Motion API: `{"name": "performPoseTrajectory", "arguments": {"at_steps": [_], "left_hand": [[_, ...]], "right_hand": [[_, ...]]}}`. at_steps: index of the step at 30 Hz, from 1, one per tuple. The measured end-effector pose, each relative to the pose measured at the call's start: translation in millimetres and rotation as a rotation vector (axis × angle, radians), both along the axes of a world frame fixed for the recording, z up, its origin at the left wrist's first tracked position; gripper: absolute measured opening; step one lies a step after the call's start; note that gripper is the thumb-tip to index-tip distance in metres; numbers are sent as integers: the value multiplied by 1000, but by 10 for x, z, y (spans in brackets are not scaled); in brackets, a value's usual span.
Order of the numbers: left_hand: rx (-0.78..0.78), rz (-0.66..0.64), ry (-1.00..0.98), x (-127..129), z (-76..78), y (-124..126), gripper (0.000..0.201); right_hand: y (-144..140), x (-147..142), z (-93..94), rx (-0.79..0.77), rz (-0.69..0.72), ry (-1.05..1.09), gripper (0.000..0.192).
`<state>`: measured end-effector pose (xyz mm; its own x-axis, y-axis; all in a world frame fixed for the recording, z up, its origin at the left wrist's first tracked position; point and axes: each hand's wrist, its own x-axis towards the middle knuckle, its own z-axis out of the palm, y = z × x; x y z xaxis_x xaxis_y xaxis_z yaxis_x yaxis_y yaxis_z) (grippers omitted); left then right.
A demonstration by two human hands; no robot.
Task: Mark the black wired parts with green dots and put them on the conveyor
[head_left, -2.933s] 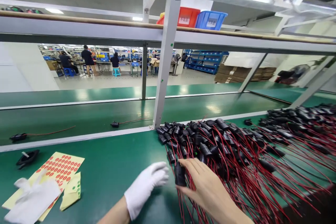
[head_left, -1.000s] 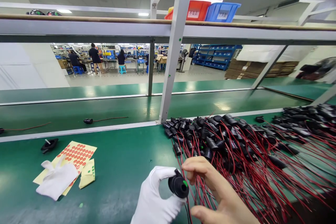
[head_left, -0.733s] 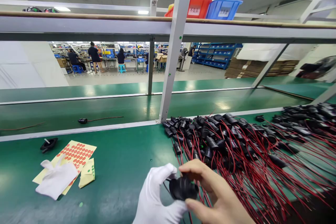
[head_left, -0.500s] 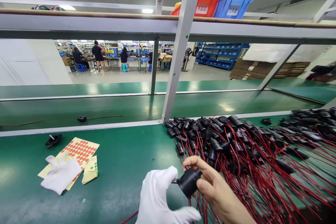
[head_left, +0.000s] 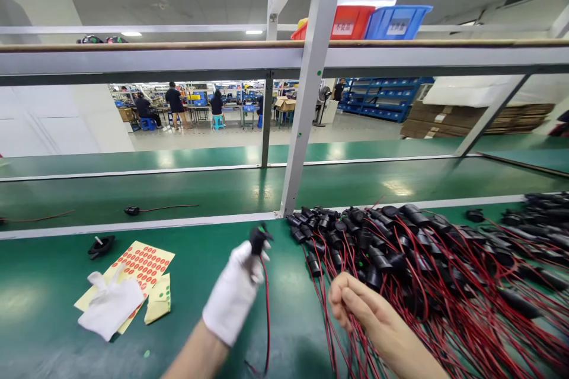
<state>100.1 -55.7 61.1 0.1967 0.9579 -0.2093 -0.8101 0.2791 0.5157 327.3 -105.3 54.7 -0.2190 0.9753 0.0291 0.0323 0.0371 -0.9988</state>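
My left hand [head_left: 235, 290], in a white glove, is closed around a black cylindrical socket [head_left: 258, 239] held above the green bench. The socket is slightly blurred, and its red wire [head_left: 267, 308] hangs down beside the glove. My bare right hand [head_left: 358, 308] is apart from it, at the near left side of a heap of similar black sockets [head_left: 377, 257] with red wires. Its fingers are curled in and pressed together, and no object shows in them.
On the left, a white glove [head_left: 111, 307] lies on a sheet of red stickers [head_left: 149, 263], beside a folded yellow piece with green dots [head_left: 159, 299]. A black part [head_left: 101, 246] is behind them. A grey post [head_left: 306, 100] rises at the bench's back edge.
The socket has passed from my right hand to my left, which has carried it left and away from me. My right hand has moved slightly right and its fingers have curled in.
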Motion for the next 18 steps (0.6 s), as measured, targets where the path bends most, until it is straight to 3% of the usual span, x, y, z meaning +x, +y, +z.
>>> {"name": "performPoseTrajectory", "arguments": {"at_steps": [5,8,10,12,16,18], "left_hand": [[150,406,74,-602,712,1382,11],[148,573,77,-747,888,2106,20],[111,601,98,-686,778,2433,26],[57,567,137,-516,515,2627,29],[-1,389,256,-85,-142,2705,32],[48,265,324,60,-379,2660,33]], "right_hand": [[163,401,-128,42,-199,-106,52],[274,635,-209,90,-258,-229,51],[388,723,-264,150,-266,-425,50],[549,733,-335,202,-260,-642,46],[963,540,-526,194,-273,-894,29],[1161,397,-609,175,-288,-989,27]]}}
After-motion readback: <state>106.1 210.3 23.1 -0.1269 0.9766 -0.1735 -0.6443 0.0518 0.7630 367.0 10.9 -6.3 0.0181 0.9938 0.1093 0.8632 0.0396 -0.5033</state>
